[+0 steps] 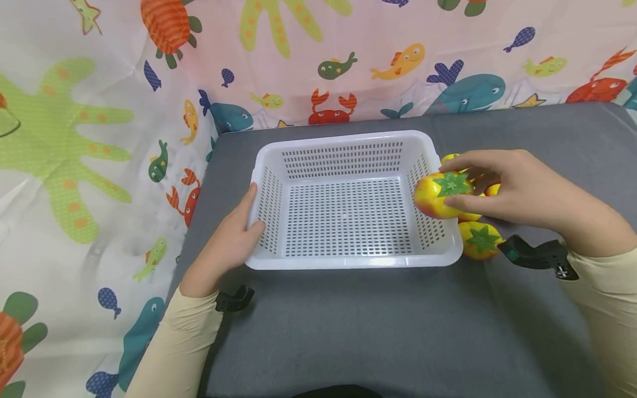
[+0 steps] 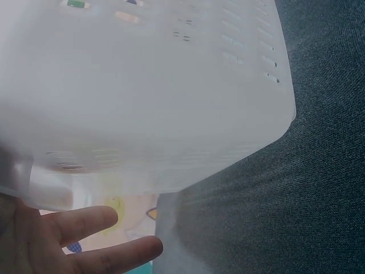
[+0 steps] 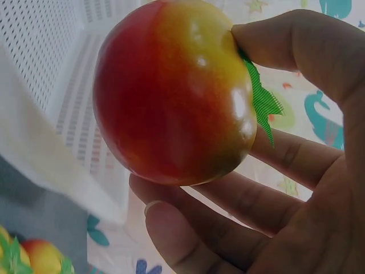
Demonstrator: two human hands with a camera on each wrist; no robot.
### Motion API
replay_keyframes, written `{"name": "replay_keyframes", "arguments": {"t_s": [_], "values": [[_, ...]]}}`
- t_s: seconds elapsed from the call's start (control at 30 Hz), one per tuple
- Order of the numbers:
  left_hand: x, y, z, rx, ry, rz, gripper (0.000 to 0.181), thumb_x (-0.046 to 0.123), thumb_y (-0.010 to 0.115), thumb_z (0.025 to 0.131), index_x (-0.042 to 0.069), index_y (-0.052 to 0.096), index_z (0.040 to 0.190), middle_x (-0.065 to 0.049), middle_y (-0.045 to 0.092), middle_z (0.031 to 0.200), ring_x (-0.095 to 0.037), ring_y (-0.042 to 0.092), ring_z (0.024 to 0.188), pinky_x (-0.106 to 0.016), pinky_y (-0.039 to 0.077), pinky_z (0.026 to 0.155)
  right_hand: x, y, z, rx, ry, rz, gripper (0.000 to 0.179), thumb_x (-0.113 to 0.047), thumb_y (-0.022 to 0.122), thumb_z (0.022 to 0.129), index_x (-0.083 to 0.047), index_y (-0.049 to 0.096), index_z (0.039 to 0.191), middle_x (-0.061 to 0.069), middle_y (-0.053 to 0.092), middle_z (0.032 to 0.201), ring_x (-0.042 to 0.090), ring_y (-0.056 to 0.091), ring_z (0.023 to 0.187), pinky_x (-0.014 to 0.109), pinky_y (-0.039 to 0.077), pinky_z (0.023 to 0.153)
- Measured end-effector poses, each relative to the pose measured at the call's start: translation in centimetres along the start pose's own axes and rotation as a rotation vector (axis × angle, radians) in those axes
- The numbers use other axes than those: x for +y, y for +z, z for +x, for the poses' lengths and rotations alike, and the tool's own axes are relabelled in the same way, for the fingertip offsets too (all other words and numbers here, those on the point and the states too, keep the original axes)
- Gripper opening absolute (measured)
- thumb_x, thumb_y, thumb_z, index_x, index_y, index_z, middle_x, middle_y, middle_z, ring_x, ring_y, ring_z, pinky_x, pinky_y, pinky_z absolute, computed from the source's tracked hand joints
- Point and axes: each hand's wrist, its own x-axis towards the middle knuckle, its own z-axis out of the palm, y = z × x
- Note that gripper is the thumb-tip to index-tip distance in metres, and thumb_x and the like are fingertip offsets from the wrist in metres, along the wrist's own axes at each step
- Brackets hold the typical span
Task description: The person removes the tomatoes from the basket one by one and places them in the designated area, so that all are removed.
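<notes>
A white plastic basket [image 1: 348,261] with slotted walls and floor stands on the grey surface, with nothing lying inside. My left hand [image 1: 231,237] holds its left rim, thumb over the edge; two fingers [image 2: 91,222] stretch along the outside in the left wrist view. Above the basket's right rim, my right hand [image 1: 517,190] grips a yellow-red toy tomato [image 1: 438,194] with a green star-shaped leaf top. In the right wrist view, thumb and fingers pinch this tomato [image 3: 174,97] from opposite sides.
More yellow-red toy tomatoes [image 1: 480,241] lie close against the basket's right side, some partly hidden by the right hand. A sea-animal printed curtain [image 1: 298,66] hangs behind and on the left of the grey surface [image 1: 373,326].
</notes>
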Motion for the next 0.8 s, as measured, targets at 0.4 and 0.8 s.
{"name": "replay_keyframes", "arguments": {"t_s": [0.4, 0.8], "values": [[0.2, -0.2, -0.1, -0.006, -0.002, 0.021, 0.082, 0.020, 0.047, 0.104, 0.028, -0.001, 0.170, -0.014, 0.049, 0.155, -0.027, 0.070, 0.108, -0.047, 0.061, 0.084, 4.6, -0.3, -2.7, 0.081, 0.097, -0.018, 0.058, -0.027, 0.089, 0.084, -0.007, 0.069, 0.135, 0.024, 0.063, 0.132, 0.048, 0.064, 0.104, 0.013, 0.046, 0.062], [-0.1, -0.2, 0.0, -0.011, 0.008, 0.009, 0.082, 0.020, 0.047, 0.104, 0.029, -0.001, 0.170, -0.012, 0.049, 0.156, -0.026, 0.072, 0.107, -0.048, 0.061, 0.084, 8.0, 0.1, -5.5, 0.123, 0.213, -0.028, 0.054, -0.024, 0.083, 0.091, 0.003, 0.064, 0.134, 0.028, 0.056, 0.130, 0.048, 0.057, 0.102, 0.001, 0.033, 0.063]]}}
